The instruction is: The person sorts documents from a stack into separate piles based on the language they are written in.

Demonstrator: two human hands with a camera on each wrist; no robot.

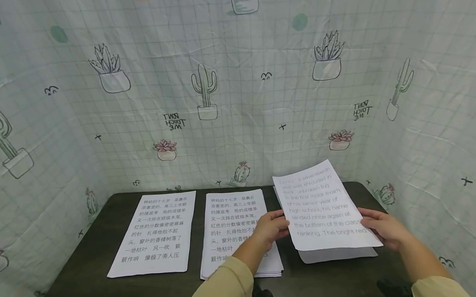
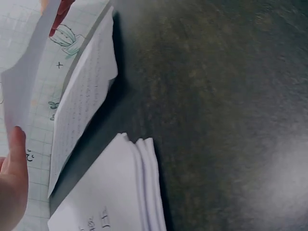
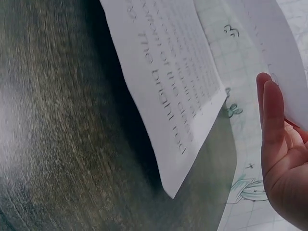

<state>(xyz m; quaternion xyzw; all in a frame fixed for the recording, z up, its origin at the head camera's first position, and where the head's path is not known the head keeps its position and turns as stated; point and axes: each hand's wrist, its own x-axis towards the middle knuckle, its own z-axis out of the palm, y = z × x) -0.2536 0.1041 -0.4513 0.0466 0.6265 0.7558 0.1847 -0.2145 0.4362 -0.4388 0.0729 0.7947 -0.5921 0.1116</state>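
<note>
A white sheet of paper [image 1: 316, 211] printed with large English text is raised and tilted at the right of the head view. My left hand [image 1: 271, 229] pinches its left edge, and my right hand [image 1: 385, 228] pinches the right edge. Beneath it lies another printed sheet [image 1: 338, 255], mostly covered in the head view; its English text shows in the right wrist view on that lower sheet [image 3: 168, 106]. In the left wrist view, the thumb of my left hand [image 2: 13, 187] presses against the lifted sheet [image 2: 29, 72].
A stack of sheets with Chinese text [image 1: 233, 219] lies in the middle, partly behind my left forearm. Farther left is another Chinese-text sheet [image 1: 158, 236]. All rest on a dark table [image 1: 87, 257], enclosed by a cactus-patterned cloth [image 1: 235, 95]. A small black object [image 1: 262, 296] sits near the front edge.
</note>
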